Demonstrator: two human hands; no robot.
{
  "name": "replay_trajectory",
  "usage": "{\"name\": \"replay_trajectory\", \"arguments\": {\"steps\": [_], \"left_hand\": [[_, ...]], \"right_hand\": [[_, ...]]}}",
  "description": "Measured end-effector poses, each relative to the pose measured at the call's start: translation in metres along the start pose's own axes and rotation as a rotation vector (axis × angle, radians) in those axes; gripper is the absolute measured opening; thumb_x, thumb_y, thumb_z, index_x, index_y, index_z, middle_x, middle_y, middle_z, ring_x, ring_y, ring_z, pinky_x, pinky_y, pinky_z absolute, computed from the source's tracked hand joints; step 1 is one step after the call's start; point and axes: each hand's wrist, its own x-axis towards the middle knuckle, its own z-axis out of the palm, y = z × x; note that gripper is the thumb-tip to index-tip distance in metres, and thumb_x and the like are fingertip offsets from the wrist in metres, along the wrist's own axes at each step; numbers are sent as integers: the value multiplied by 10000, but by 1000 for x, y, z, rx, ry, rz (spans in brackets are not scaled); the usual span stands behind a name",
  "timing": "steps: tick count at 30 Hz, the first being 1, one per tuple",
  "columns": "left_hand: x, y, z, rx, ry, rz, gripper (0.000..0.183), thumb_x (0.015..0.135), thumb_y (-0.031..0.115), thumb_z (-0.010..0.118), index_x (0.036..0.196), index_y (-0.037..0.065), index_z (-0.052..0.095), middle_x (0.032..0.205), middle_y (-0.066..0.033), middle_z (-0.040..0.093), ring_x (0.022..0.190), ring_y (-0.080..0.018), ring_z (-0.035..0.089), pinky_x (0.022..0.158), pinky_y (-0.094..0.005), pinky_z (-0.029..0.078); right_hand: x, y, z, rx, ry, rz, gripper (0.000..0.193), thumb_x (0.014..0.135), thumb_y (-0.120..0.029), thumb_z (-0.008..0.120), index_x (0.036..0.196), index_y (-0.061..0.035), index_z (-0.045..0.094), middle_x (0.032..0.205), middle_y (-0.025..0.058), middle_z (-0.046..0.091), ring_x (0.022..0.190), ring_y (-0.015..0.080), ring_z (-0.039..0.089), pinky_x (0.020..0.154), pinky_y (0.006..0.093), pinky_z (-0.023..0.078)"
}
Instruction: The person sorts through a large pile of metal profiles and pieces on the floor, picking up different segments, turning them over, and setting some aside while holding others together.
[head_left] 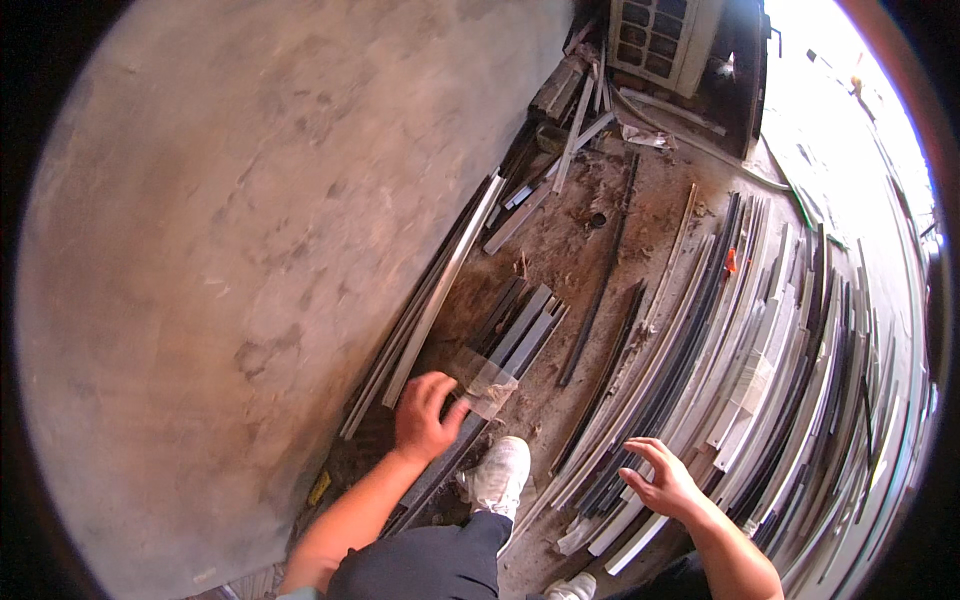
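My left hand (428, 418) is over a bundle of dark grey metal profiles (522, 338) lying on the floor beside the wall. Its fingers are bent and slightly blurred, with a gap between them and the thumb. Right at the fingertips, a clear plastic sheet (490, 388) lies across the profiles; I cannot tell whether the hand touches it. My right hand (665, 482) hovers with fingers apart and nothing in it, above the near end of a wide spread of long white, grey and black profiles (690, 350).
Long bars (445, 290) lean along the bare wall (250, 250) at the left. Farther off, scrap pieces (565, 150) are heaped near a cabinet (735, 80) and a hose (710, 150). My white shoe (500, 473) stands between the bundle and the spread. A single dark bar (605, 270) lies beyond it.
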Motion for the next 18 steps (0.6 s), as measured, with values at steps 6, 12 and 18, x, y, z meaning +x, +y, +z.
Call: {"name": "replay_trajectory", "arguments": {"steps": [6,12,18], "left_hand": [[-5,-120,15,403,-72,-407,555,849,297,790,1274,24,560,1294,-187,551,1200,-382,554,996,-475,485],[4,-139,27,580,-294,-631,740,762,303,850,1340,-2,503,1344,-193,508,1244,-393,517,1032,-486,482],[12,-136,38,595,-332,-764,660,716,233,821,1266,2,536,1343,-194,509,1244,-397,523,1011,-481,501]], "right_hand": [[-3,3,-1,-22,14,-9,506,966,-337,707,1346,-24,589,1358,194,580,1279,355,578,1075,417,475],[-6,2,-1,-9,8,22,507,964,-339,710,1342,-22,591,1340,191,594,1274,362,580,1066,422,482],[-8,5,1,-19,11,8,502,965,-340,708,1335,-18,597,1329,191,607,1262,359,592,1065,414,483]]}}
